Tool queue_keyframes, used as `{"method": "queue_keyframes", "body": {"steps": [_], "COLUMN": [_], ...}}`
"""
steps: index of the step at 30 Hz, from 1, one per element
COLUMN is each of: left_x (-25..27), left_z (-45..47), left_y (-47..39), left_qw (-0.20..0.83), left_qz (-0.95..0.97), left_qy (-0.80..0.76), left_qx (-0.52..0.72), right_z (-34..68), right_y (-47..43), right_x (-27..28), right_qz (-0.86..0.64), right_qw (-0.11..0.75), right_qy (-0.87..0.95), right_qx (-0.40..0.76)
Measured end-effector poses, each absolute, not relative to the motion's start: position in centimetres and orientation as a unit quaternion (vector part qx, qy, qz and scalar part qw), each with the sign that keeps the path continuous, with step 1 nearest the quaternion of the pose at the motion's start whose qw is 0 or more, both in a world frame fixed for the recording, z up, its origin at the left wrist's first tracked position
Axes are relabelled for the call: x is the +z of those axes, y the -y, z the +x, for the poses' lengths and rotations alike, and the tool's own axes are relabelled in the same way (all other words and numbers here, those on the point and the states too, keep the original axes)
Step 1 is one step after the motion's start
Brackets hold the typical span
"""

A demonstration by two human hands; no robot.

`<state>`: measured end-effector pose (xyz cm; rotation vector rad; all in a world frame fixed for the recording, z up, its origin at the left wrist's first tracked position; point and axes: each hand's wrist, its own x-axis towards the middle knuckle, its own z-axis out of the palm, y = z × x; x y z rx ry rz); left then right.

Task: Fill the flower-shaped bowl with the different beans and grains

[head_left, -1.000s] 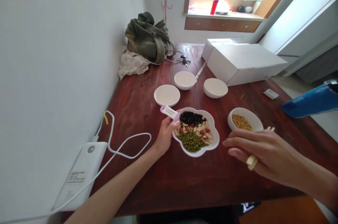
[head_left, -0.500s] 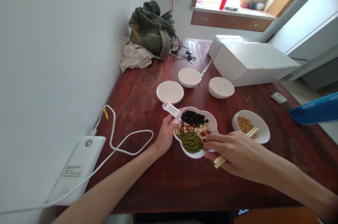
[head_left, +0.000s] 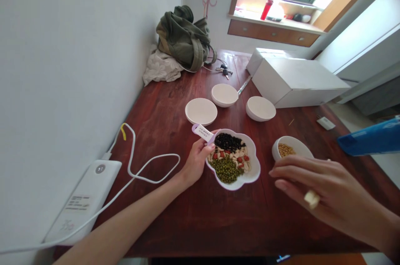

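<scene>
My left hand (head_left: 197, 161) grips the left edge of a white flower-shaped dish (head_left: 252, 169) by its purple handle (head_left: 203, 133), fingers partly hidden beneath. Black beans (head_left: 229, 142), green mung beans (head_left: 226, 169) and pale and red nuts (head_left: 243, 158) lie in it; its right side shows bare. My right hand (head_left: 318, 190) is apart from the dish, with chopsticks (head_left: 311, 199) held in its curled fingers, mostly hidden. It covers the near side of a white bowl (head_left: 301, 146) of yellowish soybeans (head_left: 286, 149). Whether its fingertips pinch anything, I cannot make out.
Three white bowls (head_left: 201, 111) stand beyond the dish. A white box (head_left: 300, 77), keys (head_left: 225, 71) and a green bag (head_left: 184, 38) are farther back on the table (head_left: 175, 223). A white power bank (head_left: 86, 198) with a looping cable (head_left: 156, 181) lies left; something blue (head_left: 371, 138) is at right.
My right hand has moved right, from the flower-shaped dish to in front of the soybean bowl, carrying the chopsticks. My left hand keeps hold of the dish. The camera view has shifted slightly.
</scene>
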<state>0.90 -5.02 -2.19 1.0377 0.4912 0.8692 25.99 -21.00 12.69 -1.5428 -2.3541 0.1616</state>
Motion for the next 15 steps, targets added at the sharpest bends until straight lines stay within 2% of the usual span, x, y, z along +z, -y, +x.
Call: {"method": "queue_keyframes", "body": {"steps": [6, 10, 15], "left_x": [-2.5, -2.2, -1.5], "left_z": [0.8, 0.8, 0.8], "left_y": [5.0, 5.2, 5.3], "left_qw": [0.744, 0.749, 0.754], "left_qz": [0.478, 0.469, 0.458], "left_qy": [-0.234, -0.234, -0.241], "left_qx": [0.404, 0.405, 0.405], "right_z": [20.8, 20.6, 20.7], "right_y": [18.5, 16.9, 16.0], "right_x": [10.9, 10.4, 9.9], "right_qz": [-0.465, -0.476, -0.479], "right_qw": [0.07, 0.021, 0.022], "right_qy": [0.878, 0.865, 0.852], "right_qx": [0.086, 0.159, 0.212]}}
